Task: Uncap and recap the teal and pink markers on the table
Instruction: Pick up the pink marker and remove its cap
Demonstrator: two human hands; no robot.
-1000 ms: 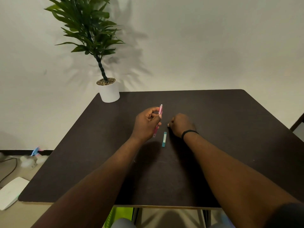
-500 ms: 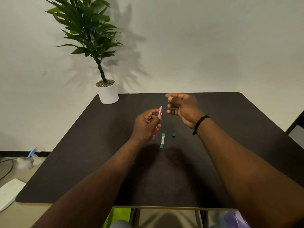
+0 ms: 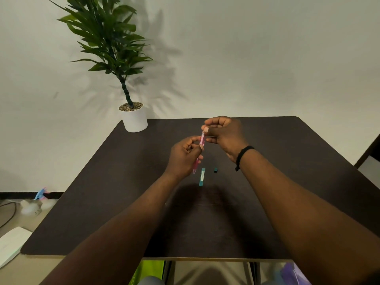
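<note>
My left hand (image 3: 184, 156) grips the pink marker (image 3: 202, 140) around its middle and holds it nearly upright above the dark table (image 3: 102, 182). My right hand (image 3: 225, 135), with a black band on its wrist, pinches the marker's top end between thumb and forefinger. The teal marker (image 3: 202, 176) lies on the table just below my left hand, pointing away from me. Its small teal cap (image 3: 215, 170) sits apart on the table, a little to the right of it.
A potted green plant in a white pot (image 3: 134, 119) stands at the table's far left corner against the wall. On the floor to the left lie a white flat object (image 3: 10, 243) and some cables.
My right hand left the teal cap on the table, lifted up, then came down onto the top end of the pink marker. My left hand kept the pink marker steady.
</note>
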